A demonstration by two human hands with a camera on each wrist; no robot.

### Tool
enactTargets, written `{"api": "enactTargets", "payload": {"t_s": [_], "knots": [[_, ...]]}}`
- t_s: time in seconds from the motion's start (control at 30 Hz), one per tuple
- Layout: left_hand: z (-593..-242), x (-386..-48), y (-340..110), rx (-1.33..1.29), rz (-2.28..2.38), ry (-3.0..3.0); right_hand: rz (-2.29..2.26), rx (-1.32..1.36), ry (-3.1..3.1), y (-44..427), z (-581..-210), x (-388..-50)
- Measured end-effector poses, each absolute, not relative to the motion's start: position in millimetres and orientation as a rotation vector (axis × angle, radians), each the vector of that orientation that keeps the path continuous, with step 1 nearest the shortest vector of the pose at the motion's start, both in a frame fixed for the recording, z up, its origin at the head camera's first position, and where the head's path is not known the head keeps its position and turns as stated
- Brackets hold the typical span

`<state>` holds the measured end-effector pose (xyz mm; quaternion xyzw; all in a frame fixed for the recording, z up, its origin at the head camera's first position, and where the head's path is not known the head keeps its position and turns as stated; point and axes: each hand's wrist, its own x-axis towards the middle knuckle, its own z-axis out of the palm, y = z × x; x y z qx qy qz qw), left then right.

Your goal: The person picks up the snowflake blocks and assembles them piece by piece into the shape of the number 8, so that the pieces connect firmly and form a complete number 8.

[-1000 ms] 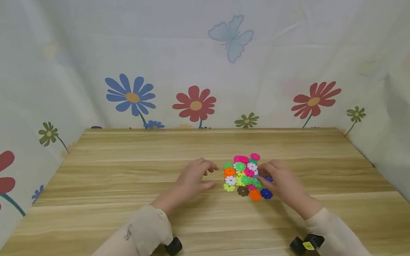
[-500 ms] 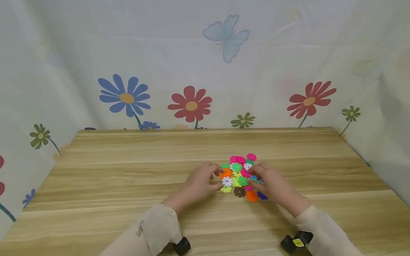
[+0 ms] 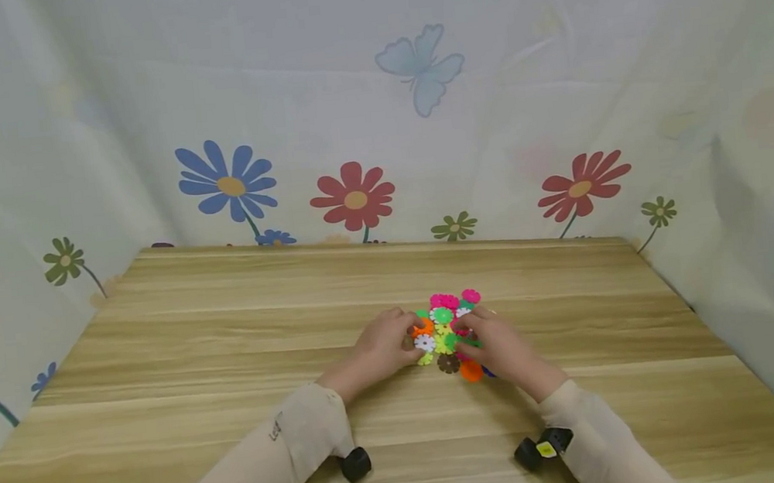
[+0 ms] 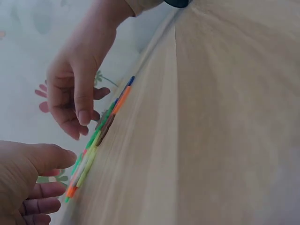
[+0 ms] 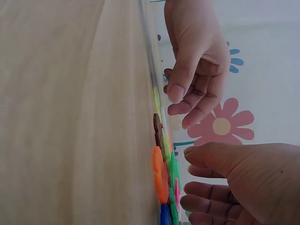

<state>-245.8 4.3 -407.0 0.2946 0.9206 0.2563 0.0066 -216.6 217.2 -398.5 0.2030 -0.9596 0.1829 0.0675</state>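
A flat cluster of colourful plastic snowflake discs lies on the table, overlapping. Among them are a brown disc, an orange disc and a pink disc. My left hand is at the cluster's left edge, thumb and fingers apart, beside a white disc. From the right, my right hand reaches over the cluster and hides some discs, its fingers loosely bent. Both wrist views show nothing held in either hand. In the left wrist view, the left thumb is very close to the discs; contact is unclear.
The wood-grain table stretches out around the cluster. Behind it and at both sides hangs a pale curtain printed with flowers and a butterfly. A black wrist device sits below the left sleeve, another wrist device at the right.
My left hand has moved right to the cluster's edge. My right hand has moved left over the discs and covers more of them. The head view has shifted slightly.
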Motion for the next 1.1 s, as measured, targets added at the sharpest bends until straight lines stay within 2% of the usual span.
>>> {"api": "enactTargets", "payload": {"t_s": [0.53, 1.1], "knots": [[-419.2, -244.7, 8.2, 0.851, 0.76, 2.931, 0.565, 0.635, -2.883, 216.7, -405.8, -220.2], [-422.3, -245.5, 9.5, 0.778, 0.926, 2.884, 0.597, 0.615, -2.871, 217.4, -408.9, -220.7]]}}
